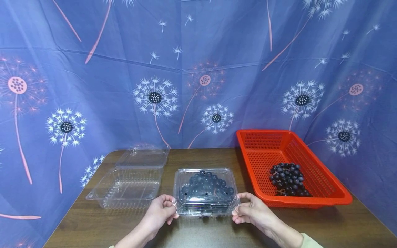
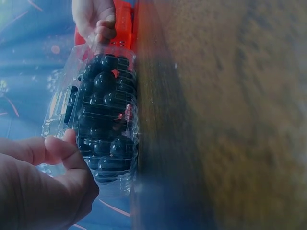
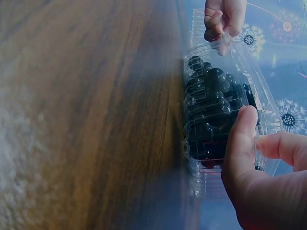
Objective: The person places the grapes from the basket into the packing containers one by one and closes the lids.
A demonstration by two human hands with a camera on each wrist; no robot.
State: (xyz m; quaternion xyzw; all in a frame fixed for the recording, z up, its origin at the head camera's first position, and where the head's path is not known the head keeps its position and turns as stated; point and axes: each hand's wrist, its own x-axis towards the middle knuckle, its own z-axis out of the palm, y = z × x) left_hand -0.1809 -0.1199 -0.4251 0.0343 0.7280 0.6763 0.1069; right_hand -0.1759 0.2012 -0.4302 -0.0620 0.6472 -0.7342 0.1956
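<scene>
A clear plastic clamshell box [image 1: 206, 206] stands on the table at the front middle, its lid down over dark grapes [image 1: 206, 184]. Whether the rim is fully snapped cannot be told. My left hand [image 1: 159, 212] pinches the near left corner of the rim between thumb and fingers. At the near right corner, my right hand [image 1: 255, 213] pinches the rim likewise. Both wrist views show the grapes through the box's side, with the left hand [image 2: 53, 177] and right hand [image 3: 264, 167] at opposite ends.
Left of the box lies a second clear clamshell [image 1: 130, 186], lid folded back, with no fruit in it. A red plastic basket [image 1: 257, 175] stands at the right, holding a bunch of dark grapes [image 1: 286, 179]. Behind the wooden table [image 1: 198, 158] hangs a blue dandelion-print cloth [image 1: 186, 86].
</scene>
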